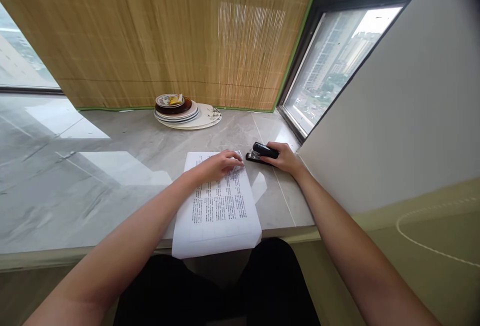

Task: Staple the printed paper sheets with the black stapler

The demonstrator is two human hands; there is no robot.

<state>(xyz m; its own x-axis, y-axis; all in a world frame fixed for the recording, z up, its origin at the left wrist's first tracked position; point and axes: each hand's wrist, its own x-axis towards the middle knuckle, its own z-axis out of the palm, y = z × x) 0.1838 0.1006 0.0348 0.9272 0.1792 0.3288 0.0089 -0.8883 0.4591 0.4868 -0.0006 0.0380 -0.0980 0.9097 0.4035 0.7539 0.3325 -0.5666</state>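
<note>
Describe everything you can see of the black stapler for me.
The stapler is black, its upper arm glossy and plastic-looking, with shiny metal between arm and base. Its front end gapes open, pointing left toward the far right corner of the printed paper. It appears to rest on the grey, marble-look surface, its rear held by the right hand.

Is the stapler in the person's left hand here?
No, the right hand holds the stapler, while the left hand is over the printed paper.
</note>
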